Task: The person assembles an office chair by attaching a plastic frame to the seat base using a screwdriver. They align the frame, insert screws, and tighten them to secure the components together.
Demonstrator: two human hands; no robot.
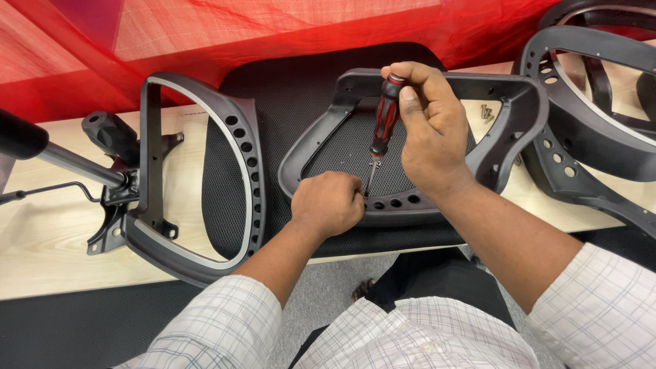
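I judge screw-driving underway: my right hand [427, 126] grips the red-and-black-handled screwdriver [383, 126] upright, my left hand [328, 203] pinches its tip on the black plastic armrest frame [509, 116]; next needs steady downward turning.

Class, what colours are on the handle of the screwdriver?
The screwdriver handle is red with black sections, seen in the head view.

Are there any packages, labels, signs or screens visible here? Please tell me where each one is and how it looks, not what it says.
None can be seen: no package, label, sign or screen. In view are only black plastic chair frames, a black mesh seat, a red cloth and a red-and-black screwdriver in the right hand.
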